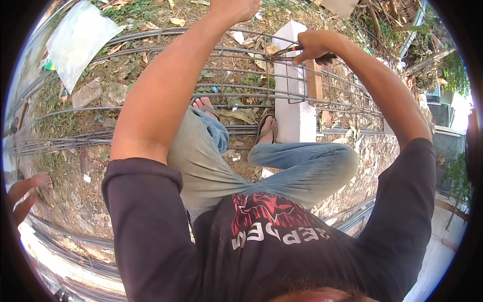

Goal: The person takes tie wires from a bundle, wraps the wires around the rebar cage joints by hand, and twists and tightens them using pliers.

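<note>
My right hand (316, 46) is closed around the handles of pliers (289, 50), whose jaws reach left to the bars of a rebar cage (221, 65). The cage is made of long steel bars with square stirrups and runs across the view in front of my feet. At the top edge, beyond the cage's far bars, is my left hand (239, 9). Its fingers look curled, but the frame cuts the hand off and hides whatever it may hold. A white block (296, 121) lies under the cage, with a brown piece (314, 83) beside it.
Loose steel bars (65, 141) lie along the ground at left. A pale plastic sheet (83, 43) rests at upper left. Another person's foot (41, 180) shows at the left edge. Dry leaves and debris cover the soil. Plants (459, 178) and a wall stand at right.
</note>
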A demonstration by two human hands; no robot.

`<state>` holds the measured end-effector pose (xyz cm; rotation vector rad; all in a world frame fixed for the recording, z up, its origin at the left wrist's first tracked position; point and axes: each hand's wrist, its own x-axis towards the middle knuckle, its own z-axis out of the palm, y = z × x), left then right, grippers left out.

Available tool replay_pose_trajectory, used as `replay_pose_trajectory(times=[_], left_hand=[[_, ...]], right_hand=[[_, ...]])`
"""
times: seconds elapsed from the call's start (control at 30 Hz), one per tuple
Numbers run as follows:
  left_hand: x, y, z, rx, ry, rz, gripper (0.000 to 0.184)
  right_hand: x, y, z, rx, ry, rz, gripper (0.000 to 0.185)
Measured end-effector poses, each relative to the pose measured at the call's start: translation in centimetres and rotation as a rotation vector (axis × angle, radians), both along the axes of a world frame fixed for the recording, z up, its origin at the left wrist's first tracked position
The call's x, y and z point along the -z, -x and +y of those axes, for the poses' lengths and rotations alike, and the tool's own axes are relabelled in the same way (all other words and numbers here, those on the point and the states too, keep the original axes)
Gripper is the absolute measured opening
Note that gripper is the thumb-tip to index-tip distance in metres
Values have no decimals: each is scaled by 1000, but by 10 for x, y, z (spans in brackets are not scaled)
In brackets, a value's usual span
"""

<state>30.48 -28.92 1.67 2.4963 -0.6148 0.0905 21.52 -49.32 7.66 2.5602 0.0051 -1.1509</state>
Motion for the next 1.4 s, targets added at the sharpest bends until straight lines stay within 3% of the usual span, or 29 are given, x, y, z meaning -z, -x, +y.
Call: replay_pose_trajectory(times=[0.07, 0.1, 0.23, 0.33, 0.37, 0.47, 0.5, 0.6, 0.63, 0.73, 0.83, 0.93, 1.03, 1.07, 1.13, 1.2, 1.33, 1.37, 1.4], left_hand=[[2, -3, -4, 12, 5, -20, 50], [4, -4, -5, 8, 14, -31, 50], [12, -8, -4, 6, 5, -39, 48], [17, -12, -8, 25, -18, -52, 46], [19, -14, -8, 21, -19, -62, 46], [18, -12, -11, 15, -21, -75, 45], [17, -10, -12, 12, -24, -71, 45], [18, -13, -14, 18, -6, -58, 46], [21, -13, -14, 25, 1, -53, 47], [19, -16, -11, 329, -45, 105, 63], [25, -15, -28, 313, -236, 278, 44], [54, -19, -29, 598, -151, -4, 47], [41, 3, -35, 621, 432, 103, 41], [17, 12, -33, 690, 707, 320, 55], [-55, 33, -26, 803, 1239, 800, 82], [-77, 40, -18, 1051, 1275, 1039, 92], [-110, 87, -24, 840, 957, 916, 75], [-101, 87, -29, 994, 991, 914, 60], [-96, 85, -32, 958, 928, 862, 55]], right_hand=[[13, 3, -10, -511, 83, -103, 28], [20, 2, -10, -557, 192, -187, 24], [23, 11, -25, -1138, 75, -517, 21], [32, 13, -24, -1143, 146, -627, 16], [29, 9, -26, -1286, 92, -703, 24], [4, 17, -13, -665, 84, -248, 33], [14, 20, -32, -681, -67, -369, 47], [12, 19, -23, 248, -185, -16, 53], [20, 13, -40, 431, -275, 62, 65], [37, 24, -47, -111, -143, -184, 75], [31, 23, -44, -146, -126, -168, 67], [3, 31, -39, 7, -271, -210, 54], [-44, 45, -45, 294, -640, -230, 51], [-57, 54, -50, 389, -840, -233, 51], [-63, 74, -62, 351, -1067, -397, 52], [-62, 92, -66, 392, -1336, -410, 53], [-35, 130, -68, 475, -1725, -407, 42], [-27, 140, -69, 493, -1788, -426, 44], [-21, 147, -70, 507, -1853, -442, 45]])
